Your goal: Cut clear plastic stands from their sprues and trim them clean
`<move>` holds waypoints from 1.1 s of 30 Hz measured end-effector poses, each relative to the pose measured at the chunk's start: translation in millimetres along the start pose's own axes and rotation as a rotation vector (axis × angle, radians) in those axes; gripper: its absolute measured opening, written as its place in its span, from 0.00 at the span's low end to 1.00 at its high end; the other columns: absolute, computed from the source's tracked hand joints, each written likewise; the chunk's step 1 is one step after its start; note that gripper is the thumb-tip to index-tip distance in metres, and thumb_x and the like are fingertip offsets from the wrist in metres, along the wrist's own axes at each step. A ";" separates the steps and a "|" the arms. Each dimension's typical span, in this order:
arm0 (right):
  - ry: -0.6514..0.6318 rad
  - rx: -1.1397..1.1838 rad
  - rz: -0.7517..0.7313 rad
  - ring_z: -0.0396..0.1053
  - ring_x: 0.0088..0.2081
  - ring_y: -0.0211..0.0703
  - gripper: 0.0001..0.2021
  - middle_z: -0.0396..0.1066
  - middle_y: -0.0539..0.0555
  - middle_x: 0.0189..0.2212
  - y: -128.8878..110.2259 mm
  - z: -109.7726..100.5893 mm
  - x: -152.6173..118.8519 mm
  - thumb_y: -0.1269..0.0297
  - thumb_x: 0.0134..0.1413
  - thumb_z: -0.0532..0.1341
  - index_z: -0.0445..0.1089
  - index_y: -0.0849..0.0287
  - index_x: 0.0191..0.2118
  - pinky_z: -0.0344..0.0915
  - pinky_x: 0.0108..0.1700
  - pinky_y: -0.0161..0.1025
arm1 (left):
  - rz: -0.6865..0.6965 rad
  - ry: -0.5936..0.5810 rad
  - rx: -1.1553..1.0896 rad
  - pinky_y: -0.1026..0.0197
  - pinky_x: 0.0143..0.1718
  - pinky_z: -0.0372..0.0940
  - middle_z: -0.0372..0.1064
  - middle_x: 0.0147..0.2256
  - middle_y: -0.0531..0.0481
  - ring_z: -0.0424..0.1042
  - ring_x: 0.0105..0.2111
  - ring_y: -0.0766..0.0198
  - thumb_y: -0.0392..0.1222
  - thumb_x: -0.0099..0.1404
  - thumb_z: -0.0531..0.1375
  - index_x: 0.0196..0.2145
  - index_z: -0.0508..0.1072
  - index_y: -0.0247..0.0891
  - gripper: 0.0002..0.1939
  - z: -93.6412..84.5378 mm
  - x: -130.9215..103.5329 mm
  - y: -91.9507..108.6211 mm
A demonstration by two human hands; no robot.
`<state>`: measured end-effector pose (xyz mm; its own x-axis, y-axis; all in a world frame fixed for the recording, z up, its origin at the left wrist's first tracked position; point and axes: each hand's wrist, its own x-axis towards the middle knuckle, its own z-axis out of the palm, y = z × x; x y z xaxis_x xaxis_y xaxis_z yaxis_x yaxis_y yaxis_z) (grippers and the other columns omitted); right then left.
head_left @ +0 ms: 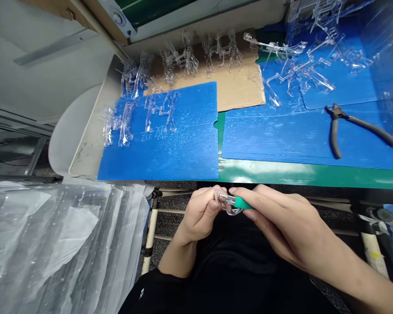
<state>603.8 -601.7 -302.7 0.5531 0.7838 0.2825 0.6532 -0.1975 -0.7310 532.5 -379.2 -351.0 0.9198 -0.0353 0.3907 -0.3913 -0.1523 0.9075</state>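
Observation:
My left hand is closed in a pinch on a small clear plastic piece, mostly hidden by the fingers. In my right hand is a tool with a green handle, gripped between thumb and fingers. Its silvery front end reaches the left fingertips and the clear piece; what kind of tool it is cannot be made out. Both hands are close together above my lap, just in front of the table edge. A pair of dark-handled cutting pliers lies on the right blue sheet.
Clear plastic sprues stand along a cardboard sheet and the left blue sheet. More clear branched parts lie in a tangle at the back right. The green table edge runs before me. Layered translucent plastic sheeting fills the lower left.

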 end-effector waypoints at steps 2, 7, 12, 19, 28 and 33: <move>0.011 0.000 -0.011 0.72 0.34 0.43 0.21 0.75 0.52 0.40 -0.5 -0.7 -1.8 0.69 0.80 0.56 0.64 0.50 0.72 0.63 0.34 0.40 | 0.012 -0.006 0.001 0.59 0.32 0.66 0.73 0.29 0.48 0.74 0.30 0.62 0.48 0.86 0.52 0.36 0.74 0.38 0.20 0.6 1.6 1.7; -0.003 0.082 -0.009 0.72 0.33 0.41 0.20 0.75 0.51 0.40 -0.5 -3.5 -3.5 0.69 0.80 0.56 0.65 0.50 0.71 0.63 0.35 0.40 | 0.034 -0.018 0.013 0.60 0.32 0.65 0.71 0.28 0.49 0.72 0.29 0.63 0.49 0.86 0.52 0.35 0.72 0.38 0.21 0.7 5.8 3.8; -0.038 0.195 0.021 0.71 0.34 0.40 0.21 0.74 0.50 0.39 0.8 -5.6 -1.3 0.68 0.80 0.56 0.66 0.48 0.72 0.64 0.35 0.39 | 0.034 -0.026 0.021 0.58 0.30 0.62 0.68 0.27 0.50 0.69 0.27 0.63 0.51 0.86 0.52 0.35 0.71 0.39 0.21 -0.5 5.1 2.1; -0.037 0.287 0.046 0.77 0.39 0.43 0.23 0.80 0.52 0.45 0.0 -6.3 -1.0 0.69 0.80 0.57 0.67 0.45 0.73 0.70 0.40 0.39 | 0.036 -0.023 0.008 0.57 0.29 0.60 0.65 0.26 0.50 0.67 0.26 0.63 0.51 0.85 0.52 0.35 0.70 0.39 0.21 1.0 4.4 -1.0; 0.034 0.294 0.099 0.81 0.53 0.47 0.26 0.81 0.51 0.52 -3.6 3.0 -4.2 0.72 0.77 0.60 0.67 0.42 0.72 0.75 0.51 0.40 | 0.058 0.002 0.015 0.60 0.32 0.62 0.68 0.26 0.50 0.69 0.27 0.63 0.48 0.86 0.52 0.34 0.71 0.37 0.21 2.2 3.6 -4.4; 0.174 0.224 0.155 0.81 0.57 0.46 0.20 0.82 0.52 0.56 4.1 11.2 0.1 0.72 0.77 0.60 0.74 0.48 0.67 0.75 0.59 0.39 | 0.036 -0.035 -0.053 0.60 0.31 0.60 0.70 0.26 0.50 0.67 0.25 0.65 0.50 0.86 0.52 0.35 0.72 0.37 0.22 5.5 2.6 -3.2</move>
<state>600.8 -595.8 -312.7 0.7298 0.6384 0.2446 0.4345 -0.1569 -0.8869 536.3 -384.3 -353.7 0.9050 -0.0745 0.4188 -0.4246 -0.0976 0.9001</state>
